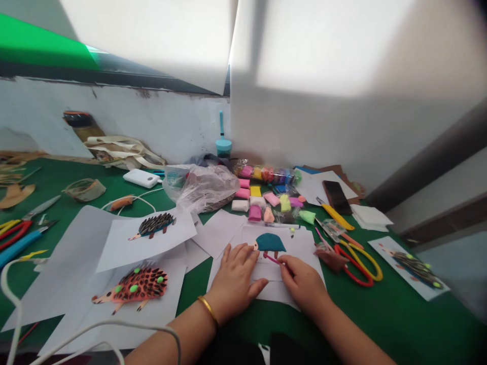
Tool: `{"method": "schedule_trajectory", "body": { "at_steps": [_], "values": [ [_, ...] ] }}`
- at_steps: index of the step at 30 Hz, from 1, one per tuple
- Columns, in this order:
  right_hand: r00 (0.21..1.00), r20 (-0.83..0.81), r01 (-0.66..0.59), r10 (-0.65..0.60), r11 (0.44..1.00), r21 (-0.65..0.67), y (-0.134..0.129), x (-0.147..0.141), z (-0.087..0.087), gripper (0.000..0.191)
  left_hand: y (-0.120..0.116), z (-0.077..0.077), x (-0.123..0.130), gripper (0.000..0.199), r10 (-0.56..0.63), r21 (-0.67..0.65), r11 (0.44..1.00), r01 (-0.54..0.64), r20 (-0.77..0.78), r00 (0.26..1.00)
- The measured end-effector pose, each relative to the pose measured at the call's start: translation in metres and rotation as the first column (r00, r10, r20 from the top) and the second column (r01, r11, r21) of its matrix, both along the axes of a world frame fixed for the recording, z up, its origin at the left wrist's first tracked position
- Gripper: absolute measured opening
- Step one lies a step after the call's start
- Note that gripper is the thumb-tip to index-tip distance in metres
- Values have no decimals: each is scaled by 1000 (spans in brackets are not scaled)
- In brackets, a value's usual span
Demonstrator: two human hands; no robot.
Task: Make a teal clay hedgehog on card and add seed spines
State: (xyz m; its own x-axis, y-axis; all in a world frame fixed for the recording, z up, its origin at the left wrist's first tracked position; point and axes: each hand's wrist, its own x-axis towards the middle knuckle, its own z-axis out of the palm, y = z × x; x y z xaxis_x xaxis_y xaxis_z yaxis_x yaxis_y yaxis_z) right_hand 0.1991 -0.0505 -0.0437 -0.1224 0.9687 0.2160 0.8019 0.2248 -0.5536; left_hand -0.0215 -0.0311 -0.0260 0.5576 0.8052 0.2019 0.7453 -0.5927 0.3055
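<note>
On white paper (312, 256) in front of me is a hedgehog figure with a teal, domed clay body (271, 242), a pale head at its left end and brown legs below. My left hand (236, 276) lies flat on the paper, fingers stretched out, fingertips beside the head. A gold bangle (207, 310) is on that wrist. My right hand (304, 281) pinches a thin magenta modelling tool (271, 259). The tool points left, with its tip by the figure's legs. Small green clay bits (292, 230) lie above the figure.
Several clay packets (256, 191) lie behind the paper, beside a crumpled plastic bag (203, 185). Right are scissors (355, 263), a yellow cutter (337, 213), a phone (337, 196) and a hedgehog card (409, 266). Left are a red hedgehog picture (139, 286), a spiny teal one (155, 224) and a white cable (125, 324).
</note>
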Motion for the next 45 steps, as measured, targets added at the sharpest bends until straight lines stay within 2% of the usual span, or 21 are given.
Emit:
{"method": "schedule_trajectory", "body": {
  "at_steps": [10,15,31,39,45],
  "values": [
    [1000,21,-20,21,1000,-7,0,-2,3,26,-2,3,0,28,7,55,998,-11,86,996],
    [1000,18,-16,16,1000,5,0,-2,4,27,-4,3,0,27,-13,113,994,6,58,998],
    [997,75,-9,9,1000,12,0,-4,2,30,-3,2,1,29,7,103,995,-12,45,999],
    [1000,-11,3,-3,999,-50,-2,-4,3,38,-3,3,1,27,36,114,993,-43,62,997],
    [999,-33,10,-12,997,-74,-1,-2,3,32,-3,5,1,24,11,64,998,-14,47,999]
  ]
}}
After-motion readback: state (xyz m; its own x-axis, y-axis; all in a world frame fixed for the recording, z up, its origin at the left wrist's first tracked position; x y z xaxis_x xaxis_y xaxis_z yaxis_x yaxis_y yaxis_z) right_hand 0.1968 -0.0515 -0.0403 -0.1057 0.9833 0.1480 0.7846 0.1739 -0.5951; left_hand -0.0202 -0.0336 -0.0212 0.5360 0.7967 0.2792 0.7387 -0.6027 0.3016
